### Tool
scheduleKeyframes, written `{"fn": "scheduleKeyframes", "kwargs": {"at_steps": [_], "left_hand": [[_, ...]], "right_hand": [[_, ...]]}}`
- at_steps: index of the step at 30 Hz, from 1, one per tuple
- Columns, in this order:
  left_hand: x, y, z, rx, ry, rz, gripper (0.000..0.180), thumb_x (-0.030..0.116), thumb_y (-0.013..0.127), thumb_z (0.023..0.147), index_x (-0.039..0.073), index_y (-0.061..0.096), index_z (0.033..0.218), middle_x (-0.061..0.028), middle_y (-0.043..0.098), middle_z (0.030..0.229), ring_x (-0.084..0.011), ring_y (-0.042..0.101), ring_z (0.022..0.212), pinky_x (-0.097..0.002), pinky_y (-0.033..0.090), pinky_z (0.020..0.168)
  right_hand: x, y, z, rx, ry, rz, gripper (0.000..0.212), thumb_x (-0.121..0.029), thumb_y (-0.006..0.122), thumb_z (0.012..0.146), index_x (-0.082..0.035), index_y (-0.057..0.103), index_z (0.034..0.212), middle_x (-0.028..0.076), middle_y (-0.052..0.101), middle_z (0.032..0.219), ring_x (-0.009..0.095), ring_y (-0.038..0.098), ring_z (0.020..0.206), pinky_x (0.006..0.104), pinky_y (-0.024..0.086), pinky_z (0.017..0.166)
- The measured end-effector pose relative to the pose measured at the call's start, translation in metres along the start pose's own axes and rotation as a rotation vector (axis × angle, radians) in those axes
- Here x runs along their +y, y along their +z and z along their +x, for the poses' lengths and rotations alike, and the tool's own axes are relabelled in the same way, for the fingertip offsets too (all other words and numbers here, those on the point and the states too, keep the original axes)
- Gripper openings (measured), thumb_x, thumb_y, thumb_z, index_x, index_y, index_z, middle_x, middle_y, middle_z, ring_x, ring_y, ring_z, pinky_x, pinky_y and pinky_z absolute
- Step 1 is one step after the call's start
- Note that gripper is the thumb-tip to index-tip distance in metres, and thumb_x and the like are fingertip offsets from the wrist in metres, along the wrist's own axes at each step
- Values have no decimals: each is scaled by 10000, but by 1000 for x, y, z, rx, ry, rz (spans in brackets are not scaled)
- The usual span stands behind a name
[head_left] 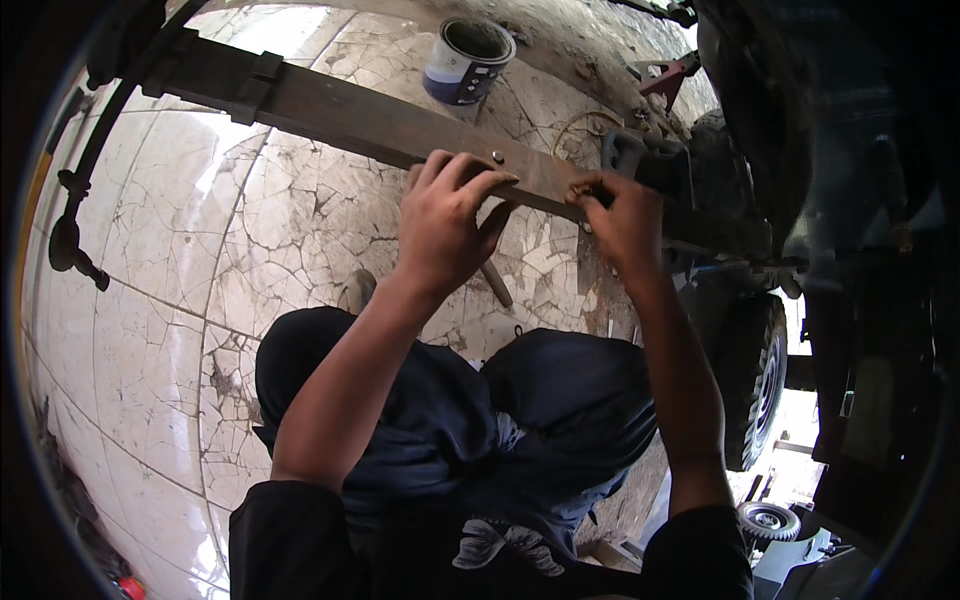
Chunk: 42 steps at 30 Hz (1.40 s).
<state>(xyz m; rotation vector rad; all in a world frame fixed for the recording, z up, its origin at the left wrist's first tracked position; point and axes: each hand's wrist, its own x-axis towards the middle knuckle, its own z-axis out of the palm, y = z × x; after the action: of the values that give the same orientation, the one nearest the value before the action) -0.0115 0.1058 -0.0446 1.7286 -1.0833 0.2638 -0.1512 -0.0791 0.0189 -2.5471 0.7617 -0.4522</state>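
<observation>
A long rusty-brown leaf spring (340, 112) runs across in front of me, from the upper left toward the right, with a metal clip (257, 88) around it. My left hand (445, 220) grips its near edge, fingers over the top and thumb below. Just beyond those fingertips, a small shiny bolt head (497, 157) shows on the upper face. Farther right, my right hand (625, 222) is closed in a pinch against the spring. Something small and brownish seems to be between its fingers, too hidden to name.
An open paint can (470, 62) stands on the cracked tile floor (150, 300) beyond the spring. Under my hands lies a wooden handle (496, 285). Dark vehicle parts and a tire (765, 385) crowd the right side. A metal rod (100, 150) is at the left.
</observation>
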Motion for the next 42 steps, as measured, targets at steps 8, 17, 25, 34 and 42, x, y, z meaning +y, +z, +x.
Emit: {"fn": "scheduleKeyframes", "kwargs": {"at_steps": [8, 17, 25, 34, 42], "left_hand": [[1, 16, -5, 49, 3, -26, 182, 91, 814, 791, 143, 774, 960, -23, 712, 1019, -264, 645, 1079, -431, 419, 1043], [-1, 0, 6, 38, 36, -19, 197, 50, 777, 772, 124, 767, 954, -27, 718, 964, -236, 683, 986, -456, 357, 1119], [-8, -9, 1, 15, 15, -65, 194, 43, 755, 793, 114, 765, 973, -48, 731, 953, -262, 706, 953, -448, 396, 1132], [-9, -9, 6, 62, 25, -102, 168, 61, 754, 804, 94, 761, 968, -59, 726, 915, -267, 706, 907, -448, 424, 1127], [-10, -26, 11, 25, -52, -169, 201, 15, 729, 797, 81, 777, 981, -71, 758, 938, -278, 730, 933, -467, 448, 1151]], "right_hand": [[-3, 10, 41, 6, -5, -41, 152, -137, 810, 853, -84, 807, 996, 140, 785, 896, 253, 768, 823, 347, 577, 772], [-14, 15, 30, 66, -22, 4, 139, -97, 808, 843, -63, 791, 976, 136, 775, 869, 261, 776, 841, 344, 574, 762], [-15, 22, 3, 81, -152, 2, 128, -95, 795, 850, -79, 799, 977, 146, 762, 861, 274, 767, 821, 363, 575, 752], [-26, 31, 47, 160, 55, -53, 151, -138, 813, 842, -72, 810, 978, 162, 772, 898, 293, 763, 815, 377, 576, 765], [-25, 36, 1, 160, -47, 0, 133, -148, 816, 841, -71, 806, 949, 156, 773, 892, 291, 761, 829, 373, 574, 782]]}}
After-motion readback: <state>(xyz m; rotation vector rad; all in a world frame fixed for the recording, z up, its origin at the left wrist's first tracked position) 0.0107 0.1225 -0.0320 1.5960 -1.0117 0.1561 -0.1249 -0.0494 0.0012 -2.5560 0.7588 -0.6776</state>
